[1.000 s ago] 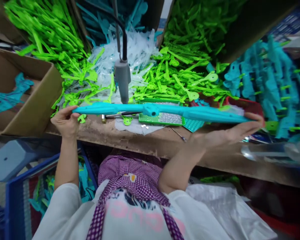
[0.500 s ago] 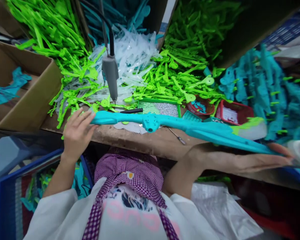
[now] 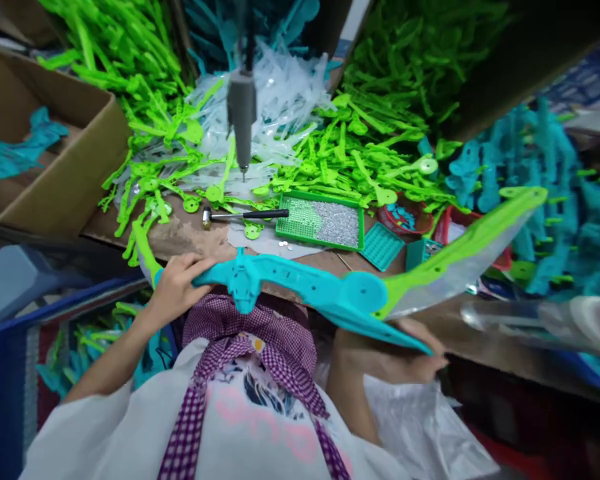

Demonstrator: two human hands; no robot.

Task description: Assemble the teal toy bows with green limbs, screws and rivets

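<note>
A long teal plastic toy bow (image 3: 300, 287) lies across my lap edge of the wooden bench (image 3: 190, 233). Its right end carries a green and clear limb (image 3: 460, 257) that points up to the right. A green tip (image 3: 145, 250) sticks out at its left end. My left hand (image 3: 180, 287) is closed round the left part of the bow. My right hand (image 3: 405, 357) holds the bow from below near the round teal joint.
A grey screwdriver (image 3: 241, 113) hangs over the bench. Green parts (image 3: 360, 153), clear parts (image 3: 285, 93) and teal parts (image 3: 530, 160) are heaped behind. A green screw tray (image 3: 323, 223), a small hammer (image 3: 245, 215), small baskets (image 3: 405, 217) and a cardboard box (image 3: 55, 180) stand nearby.
The bow has come down from above the bench toward my body. Its green and clear limb has swung upward at the right. My right hand moved in from the far right end to the joint.
</note>
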